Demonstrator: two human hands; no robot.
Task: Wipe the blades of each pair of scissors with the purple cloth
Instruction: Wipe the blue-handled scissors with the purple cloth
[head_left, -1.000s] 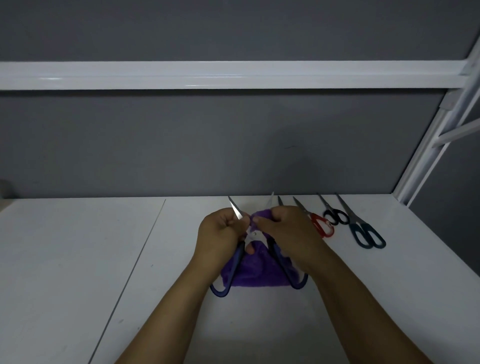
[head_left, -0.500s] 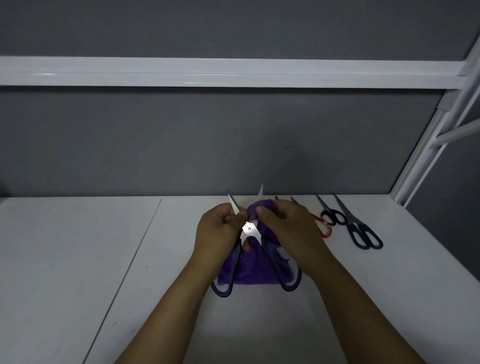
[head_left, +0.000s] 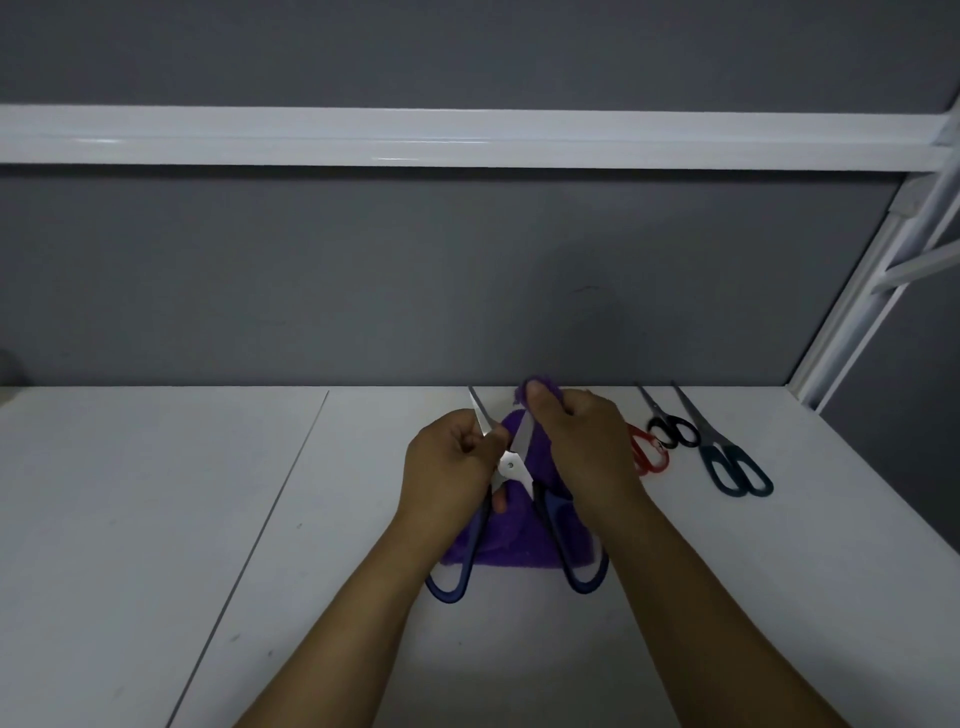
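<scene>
A large pair of blue-handled scissors (head_left: 519, 470) lies spread wide open over the purple cloth (head_left: 514, 540) at the table's middle. My left hand (head_left: 452, 467) grips the left blade near the pivot; that blade's tip pokes out above the hand. My right hand (head_left: 576, 441) pinches a fold of the cloth around the upper part of the right blade, hiding its tip. Both blue handle loops stick out below the cloth.
To the right lie red-handled scissors (head_left: 649, 454), partly hidden by my right hand, small black-handled scissors (head_left: 672, 428) and teal-handled scissors (head_left: 735, 467). A grey wall runs along the white table (head_left: 208, 519) at the back. A white frame post (head_left: 852, 322) rises at the right.
My right hand has slid the cloth fold up the right blade from near the pivot to its tip. My left hand keeps its hold on the left blade.
</scene>
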